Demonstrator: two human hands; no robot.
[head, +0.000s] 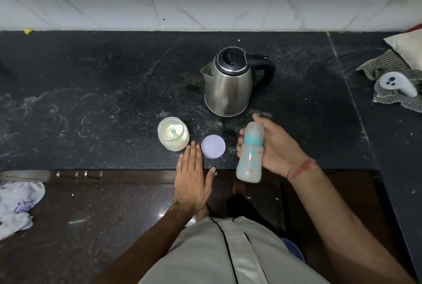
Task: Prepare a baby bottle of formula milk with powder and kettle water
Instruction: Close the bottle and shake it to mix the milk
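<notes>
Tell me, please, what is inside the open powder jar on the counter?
The powder jar holds pale cream powder, and a light scoop handle stands in it. The scoop's bowl is buried in the powder, so it cannot be seen. The jar's lid lies beside it.

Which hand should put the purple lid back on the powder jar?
Probably the left hand. It lies flat and empty between the open powder jar and the purple lid. The right hand is busy holding the baby bottle.
</notes>
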